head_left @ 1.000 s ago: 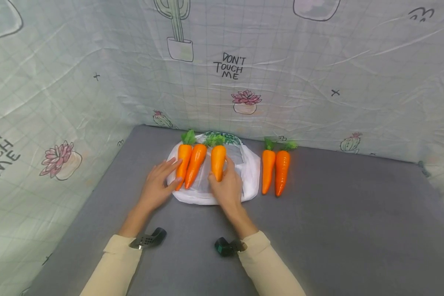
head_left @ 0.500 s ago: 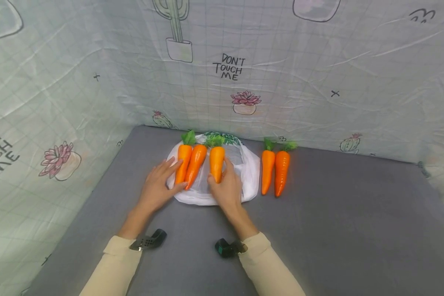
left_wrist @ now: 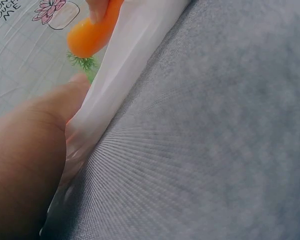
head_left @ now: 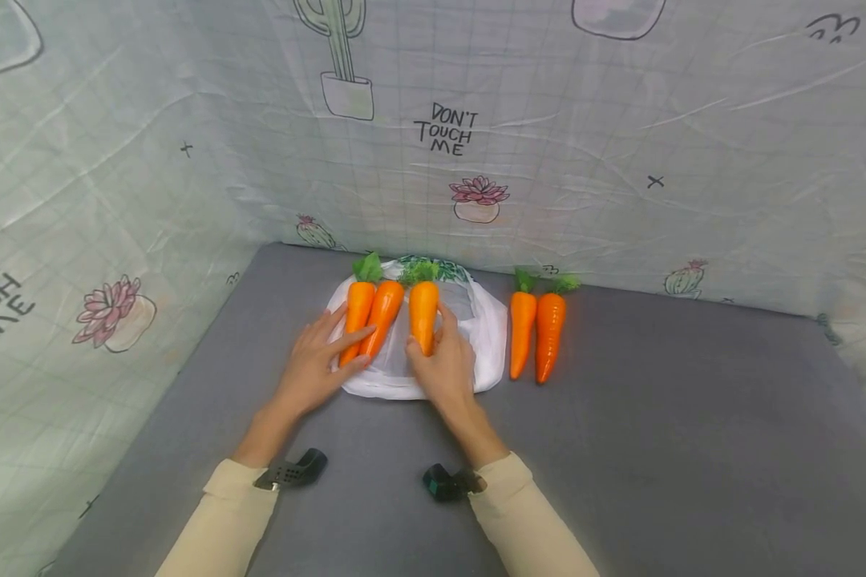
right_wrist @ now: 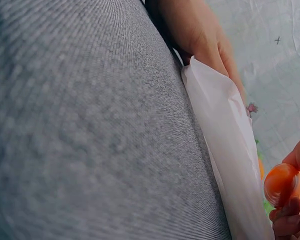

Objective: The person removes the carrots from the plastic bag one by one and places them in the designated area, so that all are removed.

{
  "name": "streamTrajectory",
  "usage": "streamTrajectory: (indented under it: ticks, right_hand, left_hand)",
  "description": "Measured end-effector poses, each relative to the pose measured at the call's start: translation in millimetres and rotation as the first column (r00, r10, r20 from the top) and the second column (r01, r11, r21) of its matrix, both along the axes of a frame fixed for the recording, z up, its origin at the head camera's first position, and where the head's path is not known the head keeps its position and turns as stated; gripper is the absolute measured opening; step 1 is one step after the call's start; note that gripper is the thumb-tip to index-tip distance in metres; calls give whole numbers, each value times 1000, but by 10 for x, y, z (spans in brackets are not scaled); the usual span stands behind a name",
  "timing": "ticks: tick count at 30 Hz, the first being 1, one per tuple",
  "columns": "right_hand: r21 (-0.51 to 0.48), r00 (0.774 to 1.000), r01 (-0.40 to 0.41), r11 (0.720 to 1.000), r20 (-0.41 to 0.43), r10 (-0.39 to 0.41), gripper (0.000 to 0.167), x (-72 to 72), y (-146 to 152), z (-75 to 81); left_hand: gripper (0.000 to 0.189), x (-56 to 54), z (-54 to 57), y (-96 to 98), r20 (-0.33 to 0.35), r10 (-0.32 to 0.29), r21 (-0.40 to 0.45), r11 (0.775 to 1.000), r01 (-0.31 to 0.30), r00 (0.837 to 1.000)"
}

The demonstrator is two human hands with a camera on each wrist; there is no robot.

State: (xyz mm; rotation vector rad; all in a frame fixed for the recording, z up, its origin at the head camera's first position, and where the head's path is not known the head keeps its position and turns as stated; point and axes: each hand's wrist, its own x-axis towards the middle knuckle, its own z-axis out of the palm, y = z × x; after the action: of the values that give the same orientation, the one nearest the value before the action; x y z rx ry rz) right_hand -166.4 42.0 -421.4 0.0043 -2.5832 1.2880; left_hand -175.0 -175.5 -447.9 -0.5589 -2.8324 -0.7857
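Observation:
In the head view a white plastic bag [head_left: 492, 336] lies flat with three orange carrots on it. My left hand [head_left: 316, 357] grips the lower ends of the left carrot [head_left: 360, 300] and the carrot beside it [head_left: 386, 304], fingers across them. In the right wrist view that hand's fingers [right_wrist: 288, 225] close about a carrot tip [right_wrist: 280, 185]. My right hand [head_left: 443, 361] holds the lower part of the third carrot [head_left: 423, 308], thumb on one side and fingers on the other. In the left wrist view this carrot [left_wrist: 87, 40] shows feathery green leaves.
Two more carrots, one [head_left: 523, 332] close beside the other [head_left: 550, 336], lie on the grey table [head_left: 664, 433] right of the bag. A printed cloth [head_left: 563, 128] stands behind and at the sides. Each wrist wears a dark camera band.
My left hand's fingers and thumb have moved right, from the left carrot onto the one beside it as well. My right hand keeps its hold on the third carrot, nearly still.

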Motion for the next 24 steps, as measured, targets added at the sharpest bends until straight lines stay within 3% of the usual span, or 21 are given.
streamTrajectory:
  ticks: [12,24]
  right_hand:
    - [-21,993,63,998,-98,-65,65,-24,140,116]
    - [11,990,97,995,-105,-95,64,-25,455,197]
  left_hand:
    - [48,0,16,34,7,-1,-3,1000,1,1000]
    - [48,14,10,11,19,10,24,1000,-11,1000]
